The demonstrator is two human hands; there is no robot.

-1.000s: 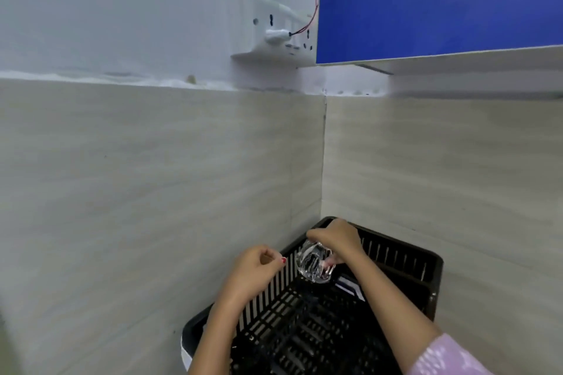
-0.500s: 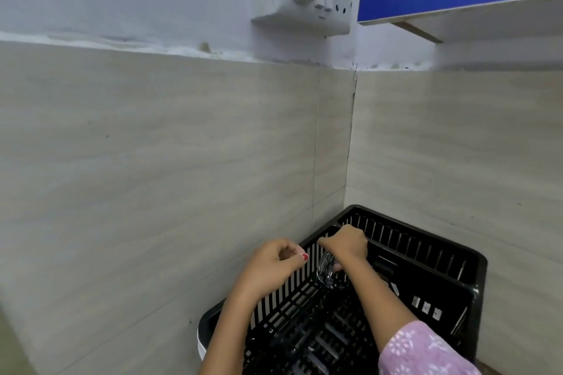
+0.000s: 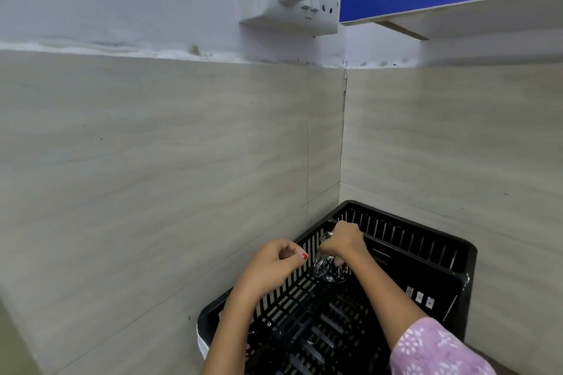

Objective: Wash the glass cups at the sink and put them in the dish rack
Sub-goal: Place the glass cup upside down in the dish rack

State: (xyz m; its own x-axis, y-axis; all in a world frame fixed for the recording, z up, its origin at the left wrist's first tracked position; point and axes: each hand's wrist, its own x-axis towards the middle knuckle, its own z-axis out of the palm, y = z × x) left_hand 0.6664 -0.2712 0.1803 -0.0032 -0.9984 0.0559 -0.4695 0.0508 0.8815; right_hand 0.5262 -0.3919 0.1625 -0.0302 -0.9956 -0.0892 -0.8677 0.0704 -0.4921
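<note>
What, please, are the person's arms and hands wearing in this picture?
The right arm has a lilac-pink sleeve with a small white flower print. The left arm shows no sleeve in view. The left hand has red polish on its thumbnail. No ring, watch or bangle shows on it or on the right hand.

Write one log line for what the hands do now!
right hand: grips glass cup inside black dish rack | left hand: curled, empty
</note>
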